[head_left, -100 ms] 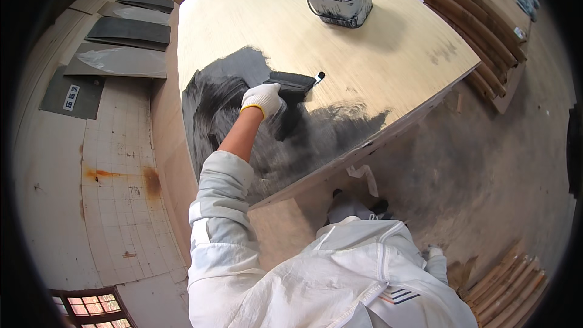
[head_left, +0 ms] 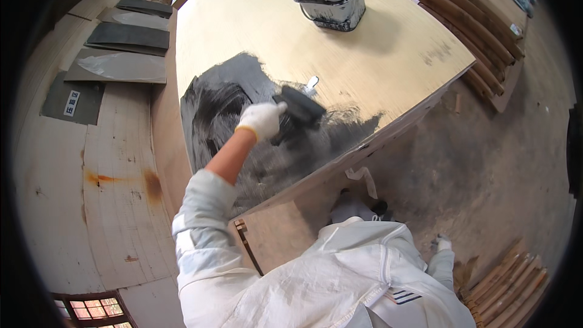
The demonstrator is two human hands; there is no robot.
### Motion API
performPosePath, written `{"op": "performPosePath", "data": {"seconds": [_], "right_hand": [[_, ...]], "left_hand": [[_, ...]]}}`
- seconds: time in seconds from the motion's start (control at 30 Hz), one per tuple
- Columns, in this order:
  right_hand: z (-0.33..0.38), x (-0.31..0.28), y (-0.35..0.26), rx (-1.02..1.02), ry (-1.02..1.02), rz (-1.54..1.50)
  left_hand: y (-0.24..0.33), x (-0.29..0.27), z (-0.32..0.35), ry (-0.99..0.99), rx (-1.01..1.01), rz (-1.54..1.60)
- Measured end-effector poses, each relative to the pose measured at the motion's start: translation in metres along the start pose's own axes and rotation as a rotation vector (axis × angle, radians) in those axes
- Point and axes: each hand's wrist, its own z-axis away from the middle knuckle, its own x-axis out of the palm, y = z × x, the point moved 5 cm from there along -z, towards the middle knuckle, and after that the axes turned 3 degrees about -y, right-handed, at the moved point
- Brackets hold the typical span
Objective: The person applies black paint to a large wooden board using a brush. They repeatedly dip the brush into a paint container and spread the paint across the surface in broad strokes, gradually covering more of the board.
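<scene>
My left hand (head_left: 261,120), in a white knitted glove, is closed on a wide, black-coated spreader (head_left: 300,107). The spreader's blade lies slantwise across the board, somewhat blurred by motion; its grip is hidden in my fist. Streaky black coating (head_left: 228,94) covers the near left part of a pale wooden board (head_left: 243,21). Just beyond the spreader, a small white, shiny patch (head_left: 312,82) shows on the board. A black-rimmed bucket (head_left: 333,12), smeared with black, stands toward the far side. My right hand (head_left: 443,243), gloved with darkened fingertips, hangs beside my body with fingers loosely apart, holding nothing visible.
Brown rolls (head_left: 467,24) lie stacked beyond the board's right edge, with more rolls (head_left: 507,291) at the lower right. Grey panels (head_left: 127,36) lie on the left. A narrow dark strip (head_left: 248,246) shows below the board's near corner.
My left hand has drawn the spreader toward me, and its blade has turned from nearly level to slanting down to the right. The narrow strip beside my left sleeve has come into sight.
</scene>
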Motion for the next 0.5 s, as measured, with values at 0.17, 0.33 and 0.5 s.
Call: {"op": "performPosePath", "data": {"seconds": [0.17, 0.33, 0.5], "right_hand": [[0.013, -0.021, -0.097, -0.091, 0.051, 0.084], [-0.012, -0.026, -0.074, 0.001, 0.078, 0.091], [-0.012, -0.022, -0.065, 0.12, -0.032, 0.25]], "left_hand": [[-0.03, 0.02, -0.01, -0.078, -0.154, 0.057], [0.009, -0.016, -0.009, -0.115, 0.025, -0.094], [-0.053, -0.014, -0.055, 0.004, -0.145, 0.059]]}}
